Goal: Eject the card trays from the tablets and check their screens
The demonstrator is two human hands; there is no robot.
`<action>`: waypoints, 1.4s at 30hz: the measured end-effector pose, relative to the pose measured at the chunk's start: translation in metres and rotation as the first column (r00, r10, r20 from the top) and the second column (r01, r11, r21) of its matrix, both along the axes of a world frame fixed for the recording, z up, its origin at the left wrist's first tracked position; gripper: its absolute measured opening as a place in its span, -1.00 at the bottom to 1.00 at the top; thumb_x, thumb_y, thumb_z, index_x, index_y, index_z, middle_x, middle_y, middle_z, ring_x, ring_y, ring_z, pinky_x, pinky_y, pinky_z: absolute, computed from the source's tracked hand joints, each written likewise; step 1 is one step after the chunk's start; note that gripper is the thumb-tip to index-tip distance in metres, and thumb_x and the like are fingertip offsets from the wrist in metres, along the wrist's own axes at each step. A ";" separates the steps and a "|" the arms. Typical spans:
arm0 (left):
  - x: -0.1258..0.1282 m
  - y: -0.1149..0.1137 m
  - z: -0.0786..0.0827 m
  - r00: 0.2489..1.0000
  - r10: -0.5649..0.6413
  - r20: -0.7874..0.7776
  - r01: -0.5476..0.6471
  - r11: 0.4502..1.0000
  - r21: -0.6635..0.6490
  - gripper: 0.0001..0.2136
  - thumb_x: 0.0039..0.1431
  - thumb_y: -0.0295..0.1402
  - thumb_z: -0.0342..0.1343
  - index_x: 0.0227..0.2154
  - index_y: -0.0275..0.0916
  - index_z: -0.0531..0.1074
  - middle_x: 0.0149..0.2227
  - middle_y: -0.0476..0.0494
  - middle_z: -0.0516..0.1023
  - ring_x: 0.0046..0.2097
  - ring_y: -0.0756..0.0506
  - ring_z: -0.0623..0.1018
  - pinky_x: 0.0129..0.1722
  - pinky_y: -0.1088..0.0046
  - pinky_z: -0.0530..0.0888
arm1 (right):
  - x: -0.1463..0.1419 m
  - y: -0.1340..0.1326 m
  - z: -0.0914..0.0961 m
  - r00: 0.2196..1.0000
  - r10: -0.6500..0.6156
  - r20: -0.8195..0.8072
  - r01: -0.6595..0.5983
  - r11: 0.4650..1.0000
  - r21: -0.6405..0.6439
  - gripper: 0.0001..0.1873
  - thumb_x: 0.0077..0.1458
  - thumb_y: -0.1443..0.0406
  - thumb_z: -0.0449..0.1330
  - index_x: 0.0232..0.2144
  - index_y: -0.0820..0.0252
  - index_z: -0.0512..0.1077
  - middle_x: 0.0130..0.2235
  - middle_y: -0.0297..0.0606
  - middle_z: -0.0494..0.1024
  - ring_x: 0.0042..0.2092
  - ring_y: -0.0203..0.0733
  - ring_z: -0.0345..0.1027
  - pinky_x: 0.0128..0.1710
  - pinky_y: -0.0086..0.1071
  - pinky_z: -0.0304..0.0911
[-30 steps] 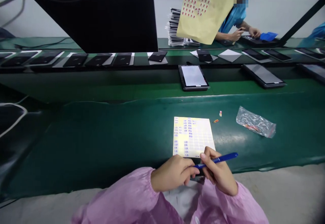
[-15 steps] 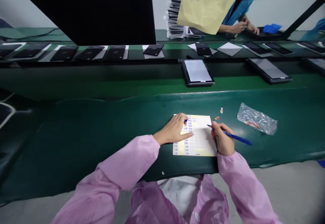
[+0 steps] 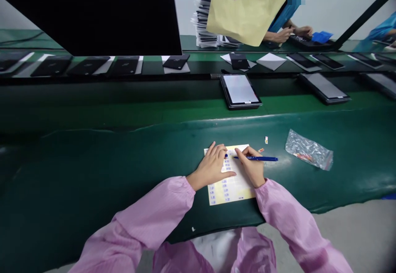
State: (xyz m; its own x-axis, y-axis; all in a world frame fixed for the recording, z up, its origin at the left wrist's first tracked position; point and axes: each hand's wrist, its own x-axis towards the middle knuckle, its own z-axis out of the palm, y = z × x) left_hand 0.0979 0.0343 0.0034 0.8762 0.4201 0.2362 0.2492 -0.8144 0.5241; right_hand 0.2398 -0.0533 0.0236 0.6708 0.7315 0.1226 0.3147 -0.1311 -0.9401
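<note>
A yellow-and-white label sheet (image 3: pixel 230 190) lies on the green bench mat (image 3: pixel 123 165) in front of me. My left hand (image 3: pixel 213 166) rests flat on the sheet's left part, fingers stretched out, with a small blue bit near the fingertips. My right hand (image 3: pixel 252 168) is closed around a blue pen (image 3: pixel 258 158), whose tip touches the top of the sheet by the left fingertips. Both arms wear pink sleeves.
A clear plastic bag (image 3: pixel 308 150) and two tiny parts (image 3: pixel 266 140) lie right of the sheet. Tablets (image 3: pixel 240 90) and dark phones (image 3: pixel 123 64) sit on the belts behind. A black monitor (image 3: pixel 93 13) hangs upper left. A person in blue (image 3: pixel 287 29) works across.
My hands rose from my lap onto the sheet. In the last half second the right hand swung the pen tip left onto the sheet's top, close to the left fingers.
</note>
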 end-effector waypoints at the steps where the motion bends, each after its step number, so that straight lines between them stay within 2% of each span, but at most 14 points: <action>1: 0.000 0.001 0.001 1.000 0.002 0.007 -0.002 1.000 0.010 -0.38 -0.01 0.05 0.23 -0.06 -0.29 0.20 0.02 -0.33 0.37 0.20 -0.33 0.32 0.30 -0.11 0.07 | 0.000 0.001 -0.001 1.000 0.004 0.014 -0.004 1.000 -0.002 -0.49 -0.03 0.00 0.27 -0.71 0.14 0.15 -0.67 -0.46 0.18 -0.57 -0.38 0.02 -0.52 -0.40 0.01; 3: -0.001 0.002 0.003 0.999 -0.001 0.033 0.000 1.000 0.030 -0.43 0.00 0.05 0.23 -0.12 -0.28 0.23 -0.01 -0.30 0.39 0.14 -0.31 0.36 0.30 -0.08 0.07 | 0.001 0.001 -0.003 0.999 0.019 0.036 -0.018 1.000 -0.013 -0.47 0.00 0.00 0.23 -0.72 0.13 0.11 -0.68 -0.47 0.15 -0.58 -0.38 -0.01 -0.53 -0.40 -0.01; 5: -0.002 0.002 0.005 0.998 -0.021 0.058 0.018 0.999 0.047 -0.51 0.02 0.02 0.23 -0.20 -0.27 0.26 -0.06 -0.27 0.41 0.07 -0.27 0.40 0.23 -0.02 0.19 | 0.001 0.000 -0.003 0.998 0.039 0.053 -0.038 0.999 -0.024 -0.48 0.03 0.01 0.20 -0.73 0.13 0.11 -0.69 -0.46 0.15 -0.58 -0.37 0.00 -0.53 -0.39 0.00; 7: -0.004 0.002 0.007 0.997 -0.052 0.064 0.048 0.997 0.065 -0.64 0.11 -0.06 0.19 -0.27 -0.25 0.29 -0.14 -0.22 0.45 -0.05 -0.22 0.43 0.06 0.11 0.36 | 0.001 0.000 -0.004 0.996 0.055 0.068 -0.053 0.998 -0.032 -0.49 0.06 0.02 0.18 -0.73 0.13 0.11 -0.69 -0.46 0.16 -0.58 -0.37 0.00 -0.52 -0.39 0.00; 9: -0.006 0.001 0.008 0.995 -0.083 0.057 0.078 0.993 0.089 -0.77 0.23 -0.16 0.07 -0.38 -0.24 0.32 -0.29 -0.16 0.46 -0.18 -0.16 0.45 -0.11 0.24 0.40 | 0.000 -0.001 -0.005 0.995 0.062 0.080 -0.059 0.998 -0.036 -0.50 0.07 0.04 0.16 -0.72 0.13 0.10 -0.70 -0.46 0.15 -0.58 -0.37 -0.01 -0.52 -0.39 0.00; 12: -0.009 0.000 0.008 0.992 -0.114 0.045 0.107 0.985 0.137 -0.68 0.33 -0.31 -0.12 -0.54 -0.22 0.33 -0.48 -0.11 0.41 -0.32 -0.10 0.43 -0.24 0.32 0.36 | 0.001 0.000 -0.008 0.993 0.063 0.096 -0.060 0.998 -0.037 -0.51 0.08 0.08 0.14 -0.72 0.12 0.06 -0.69 -0.46 0.12 -0.58 -0.37 -0.03 -0.52 -0.39 -0.02; 15: -0.012 0.003 0.008 0.991 -0.131 0.036 0.122 0.975 0.186 -0.65 0.33 -0.34 -0.16 -0.55 -0.24 0.37 -0.50 -0.13 0.41 -0.34 -0.10 0.42 -0.28 0.33 0.32 | 0.002 0.000 -0.011 0.992 0.065 0.111 -0.061 0.997 -0.037 -0.54 0.08 0.12 0.13 -0.71 0.13 0.05 -0.68 -0.47 0.11 -0.57 -0.38 -0.03 -0.52 -0.40 -0.02; 20: -0.015 0.008 0.011 0.982 -0.189 0.017 0.180 0.954 0.239 -0.68 0.36 -0.29 -0.14 -0.37 -0.29 0.47 -0.32 -0.18 0.47 -0.25 -0.12 0.42 -0.20 0.33 0.35 | 0.001 0.000 -0.012 0.989 0.084 0.120 -0.080 0.996 -0.039 -0.56 0.09 0.16 0.11 -0.70 0.12 0.05 -0.67 -0.47 0.10 -0.57 -0.37 -0.03 -0.52 -0.40 -0.01; 26: -0.016 0.008 0.012 0.964 -0.266 -0.019 0.262 0.930 0.256 -0.73 0.32 -0.24 -0.06 -0.17 -0.20 0.52 -0.18 -0.21 0.45 -0.10 -0.17 0.41 -0.03 0.24 0.35 | 0.001 0.000 -0.013 0.986 0.086 0.140 -0.082 0.996 -0.040 -0.58 0.08 0.19 0.11 -0.69 0.12 0.02 -0.66 -0.48 0.07 -0.57 -0.39 -0.05 -0.52 -0.41 -0.03; 32: -0.016 0.009 0.009 0.959 -0.284 -0.027 0.283 0.933 0.222 -0.73 0.32 -0.24 -0.06 -0.13 -0.18 0.51 -0.08 -0.20 0.44 0.02 -0.17 0.40 0.22 0.11 0.22 | 0.001 0.000 -0.012 0.982 0.105 0.158 -0.100 0.994 -0.037 -0.59 0.06 0.20 0.11 -0.70 0.13 0.03 -0.68 -0.48 0.09 -0.58 -0.40 -0.04 -0.53 -0.42 -0.02; 42: -0.016 0.009 0.006 0.960 -0.279 0.028 0.264 0.932 0.248 -0.73 0.32 -0.23 -0.06 -0.16 -0.19 0.52 -0.10 -0.19 0.46 0.02 -0.17 0.42 0.20 0.08 0.25 | 0.001 0.002 -0.011 0.982 0.079 0.171 -0.079 0.997 -0.005 -0.61 0.02 0.22 0.10 -0.70 0.12 0.01 -0.69 -0.49 0.07 -0.59 -0.40 -0.06 -0.55 -0.42 -0.04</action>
